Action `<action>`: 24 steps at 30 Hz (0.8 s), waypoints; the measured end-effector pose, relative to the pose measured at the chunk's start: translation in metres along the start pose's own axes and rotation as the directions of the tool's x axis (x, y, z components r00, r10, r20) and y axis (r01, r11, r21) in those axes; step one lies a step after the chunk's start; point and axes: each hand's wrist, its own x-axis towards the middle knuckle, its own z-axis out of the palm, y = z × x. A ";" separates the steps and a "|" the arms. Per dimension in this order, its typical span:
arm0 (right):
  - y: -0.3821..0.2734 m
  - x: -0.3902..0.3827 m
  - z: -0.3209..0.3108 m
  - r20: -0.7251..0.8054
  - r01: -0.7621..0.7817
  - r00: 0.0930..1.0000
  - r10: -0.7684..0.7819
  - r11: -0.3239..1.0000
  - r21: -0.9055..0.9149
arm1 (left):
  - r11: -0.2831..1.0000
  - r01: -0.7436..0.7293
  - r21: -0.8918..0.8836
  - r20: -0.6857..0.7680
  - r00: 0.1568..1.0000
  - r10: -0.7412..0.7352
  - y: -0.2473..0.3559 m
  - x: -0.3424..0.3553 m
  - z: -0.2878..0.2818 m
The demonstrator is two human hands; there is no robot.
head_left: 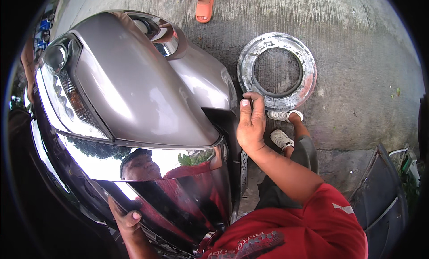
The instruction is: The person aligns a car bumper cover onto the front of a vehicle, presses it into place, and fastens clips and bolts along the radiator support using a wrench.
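In front of me is a glossy grey-brown vehicle front with a clear headlight and a shiny, mirror-like panel below it. My left hand is at the lower part of this front, its index finger stretched out and its thumb apart from it, with nothing visible in it. My right hand is raised beside the vehicle's right edge. A finger on it curls over near the thumb; the other fingers are hidden, and so is anything between them.
A ring-shaped, tyre-like piece with patchy silver paint lies on the concrete ground beyond my right hand. Someone's foot in an orange slide sandal is at the far edge. White shoes stand near the ring. A dark panel leans at right.
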 end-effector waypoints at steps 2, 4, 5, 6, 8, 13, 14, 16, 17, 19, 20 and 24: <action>0.001 -0.019 0.032 0.173 0.106 0.979 -0.111 0.994 0.033 | 1.000 -0.006 0.009 0.011 1.000 0.006 0.001 0.003 0.003; 0.005 -0.016 0.024 0.083 0.071 0.994 -0.068 0.997 -0.026 | 1.000 -0.014 -0.012 0.027 1.000 0.014 0.002 0.006 0.009; 0.005 -0.013 0.018 0.072 0.038 0.997 -0.037 0.999 -0.023 | 0.999 -0.021 -0.038 0.039 0.999 0.023 0.004 0.008 0.014; 0.011 -0.010 0.015 0.038 0.037 0.999 -0.036 0.999 -0.022 | 0.998 -0.029 -0.063 0.051 0.998 0.032 0.004 0.009 0.016; 0.015 -0.001 0.006 -0.015 -0.056 0.998 0.056 0.997 0.045 | 0.993 -0.092 -0.072 0.070 0.993 0.097 -0.002 0.010 0.013; 0.005 0.003 -0.011 -0.007 -0.041 0.999 0.040 0.999 -0.009 | 0.995 -0.056 -0.077 0.105 0.992 0.064 0.003 0.008 0.017; 0.006 0.001 -0.007 0.032 0.023 0.999 -0.022 0.999 -0.024 | 0.997 -0.057 -0.055 0.076 0.995 0.061 0.010 0.006 0.019; -0.014 -0.008 -0.010 0.095 0.076 0.992 -0.085 0.993 0.089 | 0.994 0.073 -0.079 0.121 0.991 -0.063 0.011 0.013 0.010; -0.033 -0.012 -0.011 0.166 0.048 0.984 -0.058 0.997 0.065 | 0.992 0.100 -0.072 0.111 0.990 -0.092 0.020 0.015 0.017; -0.074 -0.011 -0.008 0.296 0.265 0.920 -0.257 0.964 0.013 | 0.994 0.088 -0.058 0.031 0.996 -0.086 0.030 0.015 0.023; -0.094 -0.008 -0.008 0.358 0.404 0.855 -0.375 0.915 -0.006 | 0.993 0.103 -0.053 0.007 0.995 -0.103 0.029 0.013 0.021; -0.148 -0.001 0.020 0.349 0.707 0.660 -0.665 0.707 0.012 | 0.951 0.179 -0.253 0.030 0.984 -0.177 0.037 0.011 0.028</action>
